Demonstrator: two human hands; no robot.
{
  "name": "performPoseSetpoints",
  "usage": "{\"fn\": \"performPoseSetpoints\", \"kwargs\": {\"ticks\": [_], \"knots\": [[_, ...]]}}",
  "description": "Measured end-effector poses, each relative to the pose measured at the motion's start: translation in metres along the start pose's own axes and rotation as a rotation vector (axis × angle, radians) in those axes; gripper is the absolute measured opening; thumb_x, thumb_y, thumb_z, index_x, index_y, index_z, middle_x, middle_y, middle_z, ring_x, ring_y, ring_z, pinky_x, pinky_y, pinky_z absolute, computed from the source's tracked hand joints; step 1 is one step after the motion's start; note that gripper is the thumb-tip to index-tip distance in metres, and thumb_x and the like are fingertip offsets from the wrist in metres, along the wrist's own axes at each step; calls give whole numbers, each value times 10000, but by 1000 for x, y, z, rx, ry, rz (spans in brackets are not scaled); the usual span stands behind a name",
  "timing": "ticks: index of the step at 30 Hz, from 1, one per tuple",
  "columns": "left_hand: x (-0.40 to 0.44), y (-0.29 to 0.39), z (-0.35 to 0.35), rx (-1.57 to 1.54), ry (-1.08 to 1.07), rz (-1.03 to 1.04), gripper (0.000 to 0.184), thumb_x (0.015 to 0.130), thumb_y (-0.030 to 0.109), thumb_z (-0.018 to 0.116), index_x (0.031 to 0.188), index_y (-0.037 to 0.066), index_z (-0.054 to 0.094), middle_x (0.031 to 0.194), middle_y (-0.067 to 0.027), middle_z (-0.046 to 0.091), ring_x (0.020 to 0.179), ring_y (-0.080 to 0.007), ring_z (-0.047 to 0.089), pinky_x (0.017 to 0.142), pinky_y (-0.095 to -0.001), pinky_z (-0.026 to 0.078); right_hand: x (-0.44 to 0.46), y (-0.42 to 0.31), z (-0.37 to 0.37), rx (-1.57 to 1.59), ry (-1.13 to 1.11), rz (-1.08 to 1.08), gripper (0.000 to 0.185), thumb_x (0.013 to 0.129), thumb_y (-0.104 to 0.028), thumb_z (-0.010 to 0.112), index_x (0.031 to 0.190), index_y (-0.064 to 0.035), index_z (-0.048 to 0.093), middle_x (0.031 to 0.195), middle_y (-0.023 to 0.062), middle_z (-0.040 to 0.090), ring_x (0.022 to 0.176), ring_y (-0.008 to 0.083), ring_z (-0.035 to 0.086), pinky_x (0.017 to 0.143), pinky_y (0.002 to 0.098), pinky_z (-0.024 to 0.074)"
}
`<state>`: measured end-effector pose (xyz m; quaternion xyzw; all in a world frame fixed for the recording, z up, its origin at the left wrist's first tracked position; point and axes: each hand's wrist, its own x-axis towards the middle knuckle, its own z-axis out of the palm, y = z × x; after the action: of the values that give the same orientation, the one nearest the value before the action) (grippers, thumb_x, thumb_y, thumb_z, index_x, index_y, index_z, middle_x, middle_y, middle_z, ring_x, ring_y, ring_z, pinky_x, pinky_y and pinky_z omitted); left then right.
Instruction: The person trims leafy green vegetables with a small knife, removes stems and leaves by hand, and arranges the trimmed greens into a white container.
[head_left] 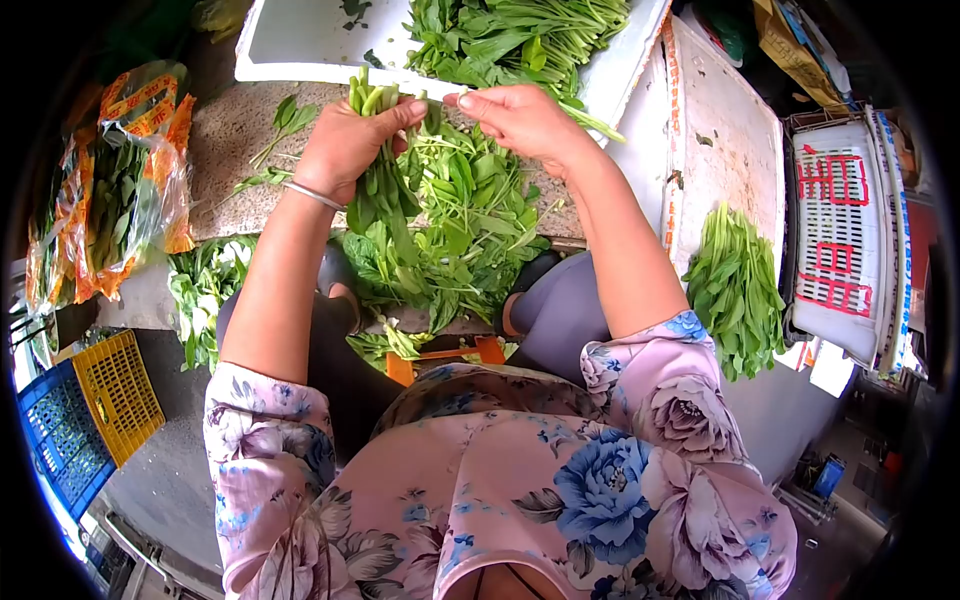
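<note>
My left hand (350, 145), with a bracelet at the wrist, is wrapped round a bunch of leafy greens (385, 195), stems up and leaves hanging down. To its right, my right hand (515, 120) has thumb and forefinger pinched together near the stem ends; what is between them is too small to make out. Below both hands lies a pile of loose greens (475, 200), reaching down between my feet. Just beyond the hands, a white foam box (320, 50) holds more greens (520, 40) with their stems pointing right.
At the left are plastic bags of greens (120, 190) and yellow and blue crates (118, 390). Another bundle of greens (738, 290) hangs over the edge of a white foam lid (725, 140) at the right, beside a white basket (838, 230).
</note>
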<state>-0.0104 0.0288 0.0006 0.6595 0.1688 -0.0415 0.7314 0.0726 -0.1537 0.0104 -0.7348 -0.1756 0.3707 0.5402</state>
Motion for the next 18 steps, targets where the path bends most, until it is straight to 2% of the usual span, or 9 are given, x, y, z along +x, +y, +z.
{"fn": "performPoseSetpoints", "kwargs": {"ticks": [2, 3, 5, 8, 9, 11, 12, 17, 18], "knots": [[4, -4, -4, 32, 9, -8, 233, 798, 171, 641, 942, -7, 598, 793, -30, 616, 667, -94, 540, 611, -223, 437, -11, -10, -14, -201, -57, 132, 544, 817, -422, 577, 1187, -29, 507, 603, -39, 421, 479, 29, 324, 419, 168, 248], [4, -5, -3, 27, 4, -7, 233, 798, 171, 641, 942, -7, 598, 793, -30, 616, 667, -94, 540, 611, -223, 437, -10, -3, -28, -401, 130, 77, 678, 743, -461, 647, 1213, -5, 471, 650, 4, 506, 491, 49, 376, 428, 180, 298], [4, -6, -4, 187, 61, 37, 229, 815, 146, 614, 963, -27, 587, 824, -45, 627, 700, -109, 562, 648, -232, 446, -17, 0, -61, -605, 474, 110, 808, 645, -522, 686, 1185, 42, 475, 943, 180, 624, 750, 219, 625, 750, 333, 476], [5, -8, -6, 221, 81, 38, 214, 833, 117, 574, 976, -42, 570, 841, -64, 631, 703, -114, 566, 648, -244, 457, -28, 27, -114, -958, 675, 341, 491, 659, -394, 708, 917, 5, 583, 818, 134, 626, 667, 215, 603, 648, 331, 469], [6, -8, -5, 256, 103, 47, 209, 837, 113, 566, 980, -39, 567, 845, -72, 632, 706, -115, 567, 642, -250, 462, -26, 33, -119, -959, 676, 341, 491, 659, -394, 708, 917, 5, 583, 818, 134, 626, 667, 215, 603, 648, 331, 469], [4, -6, -3, 212, 99, 61, 198, 838, 110, 562, 981, -27, 563, 826, -66, 624, 683, -117, 562, 609, -244, 468, -24, 43, -130, -888, 475, 584, 428, 650, -339, 727, 877, -5, 583, 835, 120, 628, 634, 197, 600, 630, 313, 468], [4, -6, -1, 172, 107, 90, 188, 837, 111, 564, 971, -21, 565, 801, -55, 615, 664, -115, 558, 589, -237, 466, -23, 43, -124, -776, 505, 662, 349, 655, -266, 734, 850, -13, 597, 788, 102, 635, 588, 171, 597, 607, 287, 467], [8, -7, 0, 182, 69, 149, 176, 828, 130, 584, 950, 3, 572, 723, -11, 554, 634, -77, 515, 531, -221, 449, -21, 37, -126, -714, 529, 588, 250, 684, -202, 719, 806, -11, 615, 672, 69, 629, 553, 127, 593, 575, 251, 461], [5, -4, 3, 141, 97, 169, 179, 824, 133, 589, 957, 14, 575, 706, -1, 540, 618, -69, 502, 533, -213, 438, -24, 34, -125, -594, 605, 378, 255, 681, -203, 725, 806, -9, 617, 676, 60, 629, 565, 116, 594, 568, 246, 457]]}}
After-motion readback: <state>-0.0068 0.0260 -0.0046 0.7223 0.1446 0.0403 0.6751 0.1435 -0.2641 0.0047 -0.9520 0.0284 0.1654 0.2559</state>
